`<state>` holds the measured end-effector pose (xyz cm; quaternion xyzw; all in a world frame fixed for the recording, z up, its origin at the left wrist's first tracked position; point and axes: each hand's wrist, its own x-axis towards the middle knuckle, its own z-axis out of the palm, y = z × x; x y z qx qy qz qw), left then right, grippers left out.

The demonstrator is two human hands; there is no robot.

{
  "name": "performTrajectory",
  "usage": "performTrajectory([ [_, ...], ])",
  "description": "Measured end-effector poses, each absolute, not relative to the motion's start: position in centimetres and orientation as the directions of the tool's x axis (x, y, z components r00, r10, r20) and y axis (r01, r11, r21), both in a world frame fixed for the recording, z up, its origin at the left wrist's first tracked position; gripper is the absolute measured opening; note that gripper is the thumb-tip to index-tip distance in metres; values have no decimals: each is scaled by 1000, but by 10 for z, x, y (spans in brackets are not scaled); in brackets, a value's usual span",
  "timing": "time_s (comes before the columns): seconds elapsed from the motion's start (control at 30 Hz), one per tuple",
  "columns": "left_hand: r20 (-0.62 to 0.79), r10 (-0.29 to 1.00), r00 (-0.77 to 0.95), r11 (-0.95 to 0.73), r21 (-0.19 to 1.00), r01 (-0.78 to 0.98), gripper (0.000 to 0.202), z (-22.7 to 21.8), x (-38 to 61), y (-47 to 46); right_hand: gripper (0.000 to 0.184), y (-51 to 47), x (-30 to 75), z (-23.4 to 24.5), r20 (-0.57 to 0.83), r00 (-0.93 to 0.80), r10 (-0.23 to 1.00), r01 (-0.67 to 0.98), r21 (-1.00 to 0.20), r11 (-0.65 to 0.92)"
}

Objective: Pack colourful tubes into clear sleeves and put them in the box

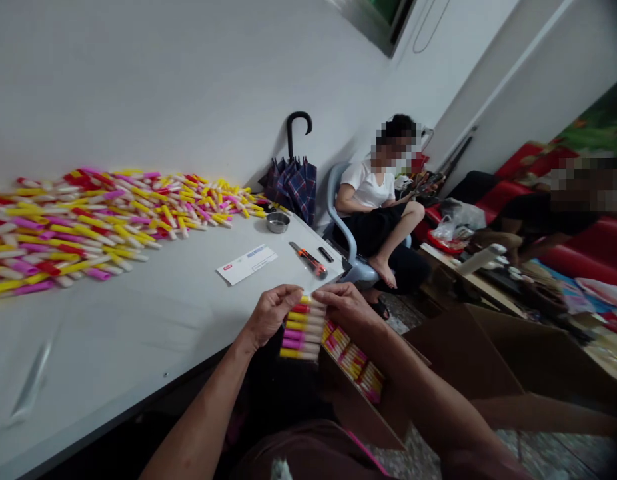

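Held up between both hands is a clear pack of coloured sticks (302, 333), lying in a row inside it, yellow, red and pink at one end and whitish at the other. My left hand (274, 313) pinches its upper left corner, closed. The upper right corner is pinched by my right hand (341, 303), also closed. Just below the right forearm, an open cardboard box (348, 400) contains several similar packs (356, 363). A large pile of loose sticks (113, 220) in the same colours spreads along the wall side of the white table (188, 307).
On the table are a metal bowl (277, 223), a printed white paper (247, 264), an orange utility knife (311, 260) and a small black item (326, 254). A plaid umbrella (293, 187) leans beyond the corner. Another person (371, 193) sits on a chair; a second sits farther right.
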<state>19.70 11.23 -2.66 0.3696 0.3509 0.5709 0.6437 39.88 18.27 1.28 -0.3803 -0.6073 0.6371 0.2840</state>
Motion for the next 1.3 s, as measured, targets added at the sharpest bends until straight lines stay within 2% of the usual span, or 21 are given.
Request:
performTrajectory([
  [0.17, -39, 999, -16, 30, 926, -376, 36, -34, 184, 114, 36, 183, 386, 2, -213, -622, 754, 85, -975, -205],
  [0.3, -68, 993, -97, 25, 920, -391, 36, -37, 168, 108, 35, 186, 366, -5, -239, -674, 699, 79, -964, -254],
  [0.43, -189, 982, -18, 164, 890, -426, 49, -28, 138, 92, 29, 190, 336, -13, -235, -677, 697, 59, -962, -267],
  [0.53, -213, 977, 9, 199, 895, -398, 55, -23, 116, 79, 30, 189, 313, -17, -243, -722, 648, 60, -955, -292],
  [0.67, -248, 964, -95, 175, 862, -475, 42, -23, 99, 68, 24, 187, 292, -16, -184, -801, 569, -3, -950, -312],
  [0.77, -252, 959, -131, 142, 826, -545, 33, -25, 96, 64, 14, 190, 287, -13, -88, -873, 480, -51, -962, -269],
  [0.9, -264, 960, -90, 154, 773, -616, 30, -22, 94, 61, 13, 199, 288, -8, 7, -923, 385, -82, -981, -177],
  [1.07, -254, 966, 36, 205, 680, -704, 31, -15, 86, 63, 19, 207, 289, -12, 31, -908, 418, -83, -991, -107],
  [1.13, -259, 966, 21, 206, 716, -667, 35, -14, 85, 66, 19, 210, 287, -16, 26, -901, 433, -74, -993, -96],
  [1.2, -283, 958, -40, 214, 803, -557, 38, -13, 86, 69, 19, 212, 285, -20, 18, -894, 448, -65, -994, -89],
  [1.3, -317, 943, -99, 254, 881, -400, 56, -13, 88, 71, 18, 216, 284, -23, 10, -877, 480, -53, -996, -76],
])
